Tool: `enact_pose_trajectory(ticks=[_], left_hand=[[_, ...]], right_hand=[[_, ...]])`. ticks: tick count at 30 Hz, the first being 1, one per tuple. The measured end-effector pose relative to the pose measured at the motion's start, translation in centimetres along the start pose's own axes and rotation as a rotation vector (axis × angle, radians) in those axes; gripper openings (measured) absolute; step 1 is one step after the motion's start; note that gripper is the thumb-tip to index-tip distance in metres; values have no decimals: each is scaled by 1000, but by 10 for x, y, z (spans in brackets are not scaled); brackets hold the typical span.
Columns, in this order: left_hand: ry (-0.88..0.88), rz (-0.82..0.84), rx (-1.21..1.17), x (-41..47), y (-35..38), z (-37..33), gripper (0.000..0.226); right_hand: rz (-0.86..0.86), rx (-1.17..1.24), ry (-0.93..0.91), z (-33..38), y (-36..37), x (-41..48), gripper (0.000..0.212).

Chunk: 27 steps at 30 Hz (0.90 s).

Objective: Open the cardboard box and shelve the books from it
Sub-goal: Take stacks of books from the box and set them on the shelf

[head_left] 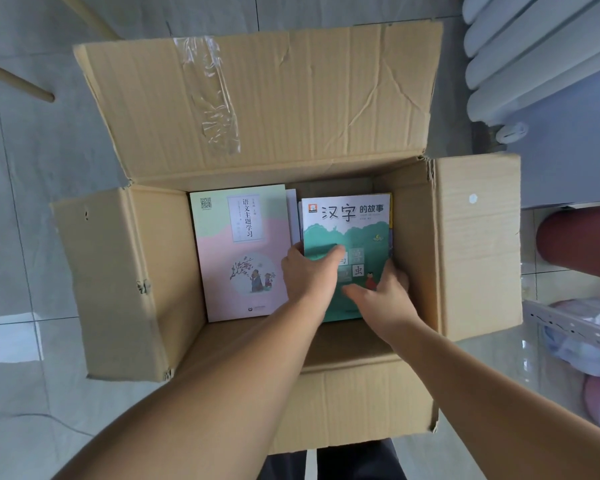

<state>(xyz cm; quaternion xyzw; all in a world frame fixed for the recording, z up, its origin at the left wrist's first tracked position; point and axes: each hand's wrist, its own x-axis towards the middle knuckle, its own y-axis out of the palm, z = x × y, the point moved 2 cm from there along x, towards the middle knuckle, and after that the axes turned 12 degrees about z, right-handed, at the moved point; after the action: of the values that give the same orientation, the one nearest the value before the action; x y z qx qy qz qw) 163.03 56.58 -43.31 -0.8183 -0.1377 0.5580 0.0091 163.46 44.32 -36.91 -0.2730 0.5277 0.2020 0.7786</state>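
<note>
The cardboard box [475, 244] stands on the floor with all its flaps folded out. Inside lie two stacks of books. A pink and pale green book [236, 251] tops the left stack. A teal green book [357, 230] with large Chinese characters tops the right stack. My left hand [309, 275] grips the teal book's left edge, thumb on the cover. My right hand [381, 292] holds its lower right edge, thumb across the cover. White page edges of more books show between the two stacks.
A white radiator [534, 57] hangs at the upper right. A dark red cylinder [575, 240] and a metal rack [568, 323] with pale items stand at the right. Two wooden legs [18, 81] cross the grey tiled floor at upper left.
</note>
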Motion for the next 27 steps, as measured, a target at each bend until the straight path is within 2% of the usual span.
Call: enact_pose_trajectory(ticks=[4,7,12,13,16,17,18,20,21,24,25,27], left_hand=[[-13,145,-32,8,-9,-7,76],[15,295,-64,12,-14,-11,67],[83,373,-93,11,-30,-11,73],[86,389,-117,10,-36,-12,72],[84,491,-188,0,-63,-17,57],[65,521,-207,-4,-72,-17,51],[44,548,-232,-11,-81,-17,45],[31,587,-282,-27,-95,-18,38],[32,585,-306,-33,-99,-18,38],[71,524,-314,-54,-104,-21,48],[85,511,-301,-60,-104,-22,53],[128,491,-297,-73,-107,-29,55]], right_hand=[[30,19,-19,-4,-4,8,77],[39,13,-70,-9,-6,12,81],[-24,54,-140,-15,-3,6,65],[-35,64,-148,-15,-4,5,67],[-14,109,-115,-14,-4,2,95],[26,165,-99,-12,-3,2,98],[104,237,-96,-7,-2,-1,89],[304,323,-126,1,3,-7,48],[339,340,-159,3,5,-10,43],[358,427,-182,9,12,-23,71],[348,431,-197,11,12,-30,65],[334,408,-244,16,9,-43,36]])
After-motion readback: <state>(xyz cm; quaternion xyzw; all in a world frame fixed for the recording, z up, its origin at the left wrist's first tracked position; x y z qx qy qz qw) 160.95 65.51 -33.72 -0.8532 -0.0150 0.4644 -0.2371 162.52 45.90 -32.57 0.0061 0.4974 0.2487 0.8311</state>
